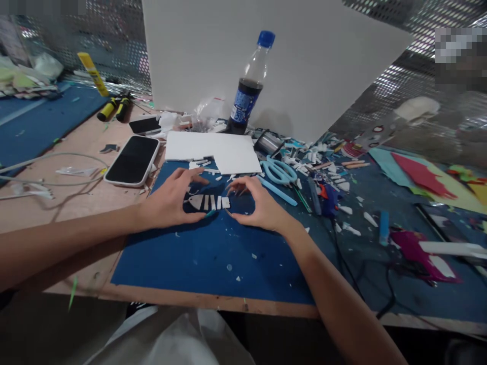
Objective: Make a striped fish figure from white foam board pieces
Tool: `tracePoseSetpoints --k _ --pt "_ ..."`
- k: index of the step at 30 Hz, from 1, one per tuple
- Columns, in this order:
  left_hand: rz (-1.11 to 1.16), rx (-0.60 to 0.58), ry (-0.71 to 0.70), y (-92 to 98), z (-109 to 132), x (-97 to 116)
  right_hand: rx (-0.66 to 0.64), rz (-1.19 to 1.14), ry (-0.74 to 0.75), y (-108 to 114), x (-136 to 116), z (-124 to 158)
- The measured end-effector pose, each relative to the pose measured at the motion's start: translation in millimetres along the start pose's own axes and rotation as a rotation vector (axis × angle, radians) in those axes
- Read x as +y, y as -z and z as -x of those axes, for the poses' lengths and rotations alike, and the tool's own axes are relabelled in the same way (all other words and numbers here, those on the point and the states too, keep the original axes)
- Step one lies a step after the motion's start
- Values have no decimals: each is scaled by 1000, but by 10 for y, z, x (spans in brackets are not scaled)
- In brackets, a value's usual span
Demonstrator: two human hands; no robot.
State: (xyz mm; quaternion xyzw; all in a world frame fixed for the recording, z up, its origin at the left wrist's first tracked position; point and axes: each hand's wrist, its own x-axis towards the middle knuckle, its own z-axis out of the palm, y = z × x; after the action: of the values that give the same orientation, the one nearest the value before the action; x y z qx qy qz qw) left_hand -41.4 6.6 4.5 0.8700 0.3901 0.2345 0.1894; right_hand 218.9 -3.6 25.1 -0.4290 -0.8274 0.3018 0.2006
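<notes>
Left hand [173, 200] and right hand [258, 205] either side of white foam pieces [209, 202]

From my remote seat I can read no lettering: the blue label [242, 105] on the cola bottle [254, 68] shows only blurred white marks, too small for me to make out.
</notes>
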Motion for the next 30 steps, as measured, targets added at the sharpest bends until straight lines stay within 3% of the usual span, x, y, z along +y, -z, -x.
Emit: tracePoseSetpoints --k 4,24,30 --pt "-47 0 -61 -46 -40 66 -4 13 -20 -10 -10 3" --pt "69 -6 -87 -68 -45 3 49 34 11 -97 -55 -47" --pt "104 -3 -66 -73 -37 -6 6 9 -7 -107 -49 -48"
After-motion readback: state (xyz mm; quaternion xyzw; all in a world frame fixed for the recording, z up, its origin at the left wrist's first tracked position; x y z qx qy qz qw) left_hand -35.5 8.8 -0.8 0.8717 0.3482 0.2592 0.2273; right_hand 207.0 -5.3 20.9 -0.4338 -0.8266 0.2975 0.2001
